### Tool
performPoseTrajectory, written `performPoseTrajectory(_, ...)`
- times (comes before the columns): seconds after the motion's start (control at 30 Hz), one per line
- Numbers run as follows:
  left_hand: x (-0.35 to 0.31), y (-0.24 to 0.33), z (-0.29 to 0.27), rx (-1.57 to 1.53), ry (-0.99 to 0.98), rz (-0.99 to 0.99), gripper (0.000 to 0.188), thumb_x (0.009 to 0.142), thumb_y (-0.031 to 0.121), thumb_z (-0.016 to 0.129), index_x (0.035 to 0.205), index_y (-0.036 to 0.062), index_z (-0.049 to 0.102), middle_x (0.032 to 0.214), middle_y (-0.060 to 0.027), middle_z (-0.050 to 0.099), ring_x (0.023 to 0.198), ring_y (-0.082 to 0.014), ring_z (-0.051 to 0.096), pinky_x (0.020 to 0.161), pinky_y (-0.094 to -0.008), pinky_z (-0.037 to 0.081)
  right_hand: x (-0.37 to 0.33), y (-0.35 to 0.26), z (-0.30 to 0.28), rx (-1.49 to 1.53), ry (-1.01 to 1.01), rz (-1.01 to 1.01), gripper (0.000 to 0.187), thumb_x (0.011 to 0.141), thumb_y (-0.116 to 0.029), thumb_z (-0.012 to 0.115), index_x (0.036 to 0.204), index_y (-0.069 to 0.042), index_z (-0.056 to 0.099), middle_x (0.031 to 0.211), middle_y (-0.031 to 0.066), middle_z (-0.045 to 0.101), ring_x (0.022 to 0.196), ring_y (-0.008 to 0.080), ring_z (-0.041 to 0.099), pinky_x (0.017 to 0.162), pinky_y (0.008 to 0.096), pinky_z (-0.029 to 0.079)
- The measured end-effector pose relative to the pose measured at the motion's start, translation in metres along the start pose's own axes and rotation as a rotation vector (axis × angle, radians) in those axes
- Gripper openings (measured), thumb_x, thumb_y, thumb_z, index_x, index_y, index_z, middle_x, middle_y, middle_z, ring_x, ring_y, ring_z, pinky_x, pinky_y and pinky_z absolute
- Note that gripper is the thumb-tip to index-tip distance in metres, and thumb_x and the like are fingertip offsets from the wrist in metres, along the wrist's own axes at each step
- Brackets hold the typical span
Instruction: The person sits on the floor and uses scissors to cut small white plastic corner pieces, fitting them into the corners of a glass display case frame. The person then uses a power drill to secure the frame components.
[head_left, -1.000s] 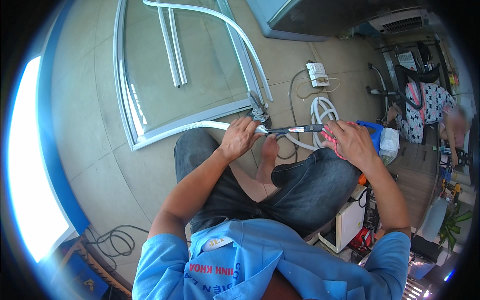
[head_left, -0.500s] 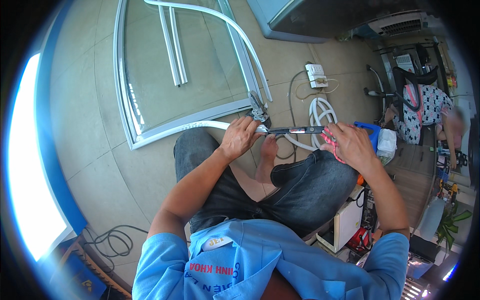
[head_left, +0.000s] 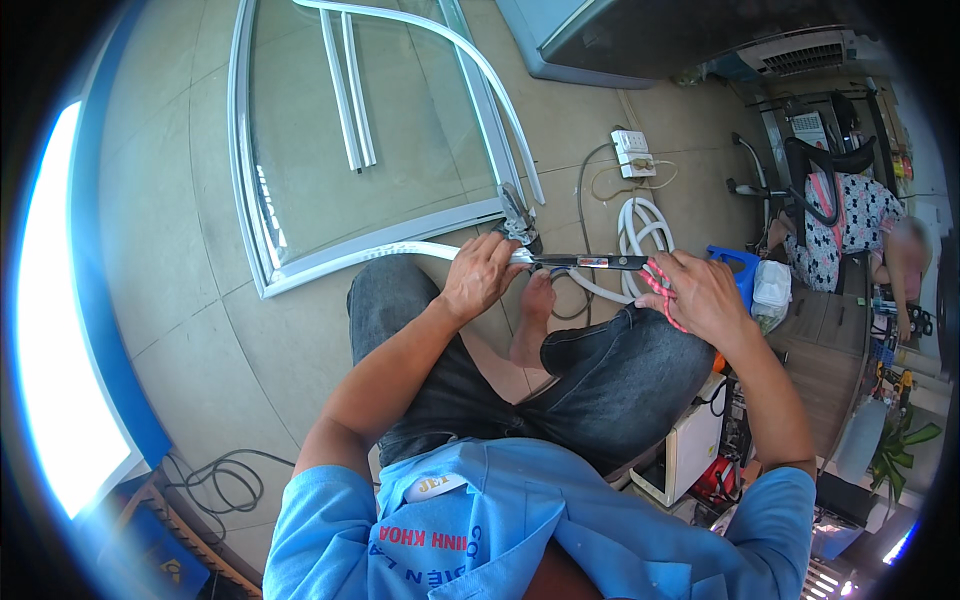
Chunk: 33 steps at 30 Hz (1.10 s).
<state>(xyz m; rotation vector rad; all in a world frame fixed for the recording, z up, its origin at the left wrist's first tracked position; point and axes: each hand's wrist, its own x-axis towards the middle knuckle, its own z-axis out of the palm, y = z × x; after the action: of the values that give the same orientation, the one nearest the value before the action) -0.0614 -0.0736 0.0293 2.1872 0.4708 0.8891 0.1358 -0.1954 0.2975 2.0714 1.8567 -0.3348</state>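
Observation:
My left hand [head_left: 478,274] is closed around the end of a long white flexible strip [head_left: 385,252], which curves away to the left over the frame's near edge. A pair of scissors [head_left: 598,262] with dark blades and pink handles is in my right hand [head_left: 699,293], fingers through the loops. The blade tips meet the strip's end just right of my left fingers; whether they bite into it is too small to tell. Beyond my left hand, on the floor, stands a metal power tool [head_left: 517,215], partly hidden by the hand and strip.
A glass panel with a white frame [head_left: 375,248] lies ahead on the tiles, with two thin strips [head_left: 353,110] on it. A white coil [head_left: 645,225] and a power strip [head_left: 632,153] lie to the right. Farther right, a person [head_left: 850,220] sits near a blue stool [head_left: 735,270].
The scissors have turned slightly in my right hand, and their pivot screw no longer shows clearly. My left hand keeps its grip on the strip in the same place.

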Motion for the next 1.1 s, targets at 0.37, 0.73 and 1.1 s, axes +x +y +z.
performPoseTrajectory(0.37, -0.002, -0.001, 0.003, 0.017, -0.051, 0.016, 0.032, 0.081, 0.02, 0.075, 0.106, 0.0042, 0.062, 0.089, -0.0096, 0.056, 0.084, -0.0296, 0.059, 0.075, -0.0405, 0.047, 0.004, 0.003, 0.001, -0.123, -0.006, -0.022, 0.042, 0.079, -0.038, 0.075, 0.103, -0.005, 0.062, 0.088, 0.0132, 0.065, 0.081, 0.0356, 0.066, 0.071, 0.046, 0.051)
performPoseTrajectory(0.73, -0.001, -0.003, 0.0, 0.025, -0.075, 0.026, 0.034, 0.081, 0.019, 0.075, 0.108, 0.0057, 0.061, 0.088, -0.0088, 0.056, 0.084, -0.0291, 0.059, 0.074, -0.0405, 0.047, -0.004, 0.015, -0.005, -0.062, -0.03, 0.001, 0.049, 0.076, -0.041, 0.078, 0.106, -0.005, 0.064, 0.089, 0.014, 0.067, 0.078, 0.0365, 0.066, 0.066, 0.0455, 0.05)
performPoseTrajectory(1.1, 0.003, 0.0, -0.009, -0.079, 0.081, -0.037, 0.036, 0.081, 0.023, 0.075, 0.105, 0.0012, 0.061, 0.091, -0.0135, 0.059, 0.085, -0.0348, 0.059, 0.075, -0.0428, 0.047, -0.009, -0.001, 0.004, 0.143, 0.113, 0.184, 0.061, 0.083, -0.042, 0.076, 0.12, 0.0, 0.052, 0.106, 0.0237, 0.063, 0.094, 0.0433, 0.064, 0.079, 0.0461, 0.052)
